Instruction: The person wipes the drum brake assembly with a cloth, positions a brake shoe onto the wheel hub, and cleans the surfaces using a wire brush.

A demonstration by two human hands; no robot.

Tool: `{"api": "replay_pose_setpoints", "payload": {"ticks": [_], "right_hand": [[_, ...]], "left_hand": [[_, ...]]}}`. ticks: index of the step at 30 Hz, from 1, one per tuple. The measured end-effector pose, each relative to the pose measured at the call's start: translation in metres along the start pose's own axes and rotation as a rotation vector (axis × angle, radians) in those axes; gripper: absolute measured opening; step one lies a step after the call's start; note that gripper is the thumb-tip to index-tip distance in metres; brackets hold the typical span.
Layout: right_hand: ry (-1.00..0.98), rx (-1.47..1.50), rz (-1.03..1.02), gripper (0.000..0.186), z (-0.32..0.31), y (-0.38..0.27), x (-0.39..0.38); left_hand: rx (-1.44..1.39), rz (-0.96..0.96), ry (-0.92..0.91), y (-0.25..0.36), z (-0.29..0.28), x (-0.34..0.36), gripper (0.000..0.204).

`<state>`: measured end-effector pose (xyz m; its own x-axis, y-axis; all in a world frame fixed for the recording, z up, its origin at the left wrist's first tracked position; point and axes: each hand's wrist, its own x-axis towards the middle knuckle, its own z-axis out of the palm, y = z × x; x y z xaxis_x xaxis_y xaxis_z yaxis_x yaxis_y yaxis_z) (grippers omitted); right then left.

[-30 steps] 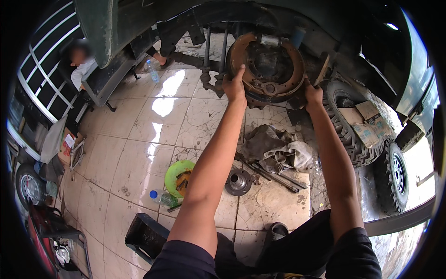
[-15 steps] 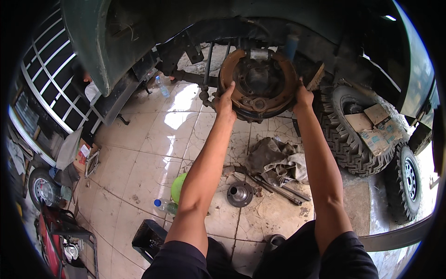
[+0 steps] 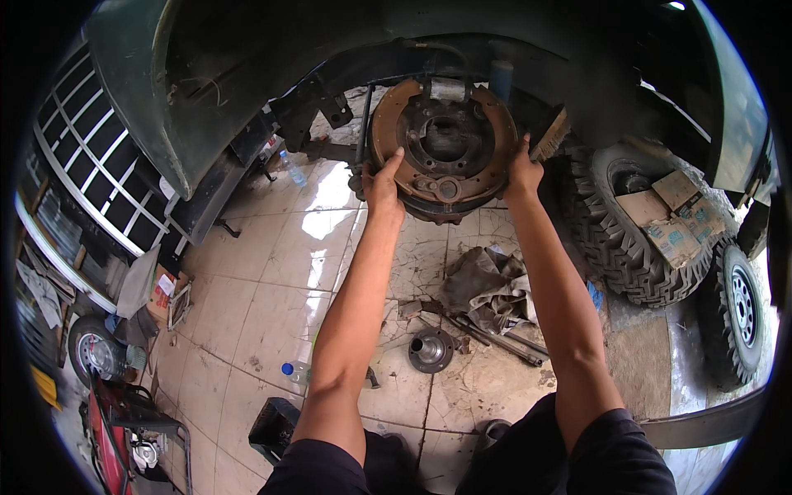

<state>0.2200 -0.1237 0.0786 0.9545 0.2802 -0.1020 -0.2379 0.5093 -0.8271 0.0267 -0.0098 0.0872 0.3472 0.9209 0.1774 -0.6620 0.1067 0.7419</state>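
Observation:
A round drum brake assembly [image 3: 383, 124], with rust-brown brake shoes on a dark backing plate, is held upright under the vehicle's wheel arch. A silvery cylinder [image 3: 448, 89] sits at its top, and dark metal shows through the central hole. My left hand [image 3: 384, 186] is closed on the lower left rim, its thumb lying over the shoe. On the right rim, my right hand [image 3: 523, 172] grips the assembly with the thumb pointing up; its fingers are mostly hidden behind. Beside that hand is a bristle brush [image 3: 551, 137]; whether the hand holds it too, I cannot tell.
Below on the tiled floor lie a flanged metal hub [image 3: 431, 350], a crumpled grey cloth [image 3: 488, 285], metal bars [image 3: 516, 345] and a blue-capped bottle [image 3: 294, 371]. A large tyre [image 3: 635, 247] carrying cardboard stands to the right. Dark bodywork [image 3: 330, 25] arches overhead.
The brake assembly has tilted to face me more squarely, and its central hole shows more clearly. Both hands keep hold of it. The view has shifted slightly; my left forearm now mostly hides the green object.

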Motion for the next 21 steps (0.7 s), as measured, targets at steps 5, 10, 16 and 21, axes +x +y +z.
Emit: {"api": "replay_pose_setpoints", "payload": {"ticks": [5,10,16,21], "right_hand": [[0.115,-0.077,0.146,0.064,0.003,-0.001,-0.021],[0.107,0.055,0.288,0.074,0.004,0.002,-0.033],[-0.038,0.134,0.37,0.083,0.008,-0.009,-0.061],[-0.148,0.273,0.392,0.091,0.013,-0.002,-0.094]], "left_hand": [[0.105,0.14,-0.07,0.022,0.007,-0.012,0.054],[0.221,0.26,-0.211,0.052,0.03,-0.033,0.052],[0.349,0.38,-0.252,0.095,0.055,-0.067,0.052],[0.466,0.49,-0.275,0.133,0.07,-0.1,0.048]]}}
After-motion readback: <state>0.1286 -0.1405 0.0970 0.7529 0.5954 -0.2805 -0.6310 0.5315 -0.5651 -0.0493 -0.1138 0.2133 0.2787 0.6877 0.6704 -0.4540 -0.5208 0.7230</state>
